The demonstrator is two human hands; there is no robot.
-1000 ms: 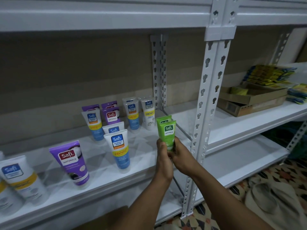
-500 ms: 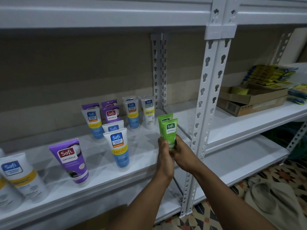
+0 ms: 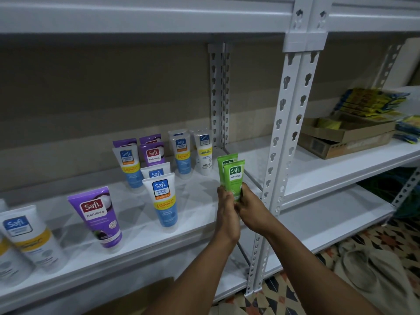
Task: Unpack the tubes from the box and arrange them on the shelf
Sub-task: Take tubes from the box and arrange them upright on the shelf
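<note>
Fingers [image 3: 223, 194] of the left hand [image 3: 227, 218] curl round the lower end of two green plastic tubes [image 3: 234, 177]. The right hand [image 3: 252, 210] grips the same end from the other side, and the two hands touch beneath the tubes. The pair is upright, one tube right behind the other, and the front one reads "Safi Naturals". The hands hide their lower ends, so I cannot tell whether they rest on the board. They are at the front right corner of the white metal shelf [image 3: 200, 208], just beside the perforated white upright post [image 3: 287, 133].

To the left on the same shelf stands a white-and-blue tube [image 3: 162, 201] with orange and yellow bands, and another like it stands close behind. Farther left, a purple tube [image 3: 97, 218] stands near the front edge, with a white tube with a yellow band [image 3: 29, 237] beyond it. Near the back wall stands a cluster of purple, blue and white tubes [image 3: 172, 151]. In the next bay, well apart, flat cardboard boxes [image 3: 345, 138] carry yellow-and-blue packets [image 3: 372, 101]. Patterned floor tiles [image 3: 284, 296] show below.
</note>
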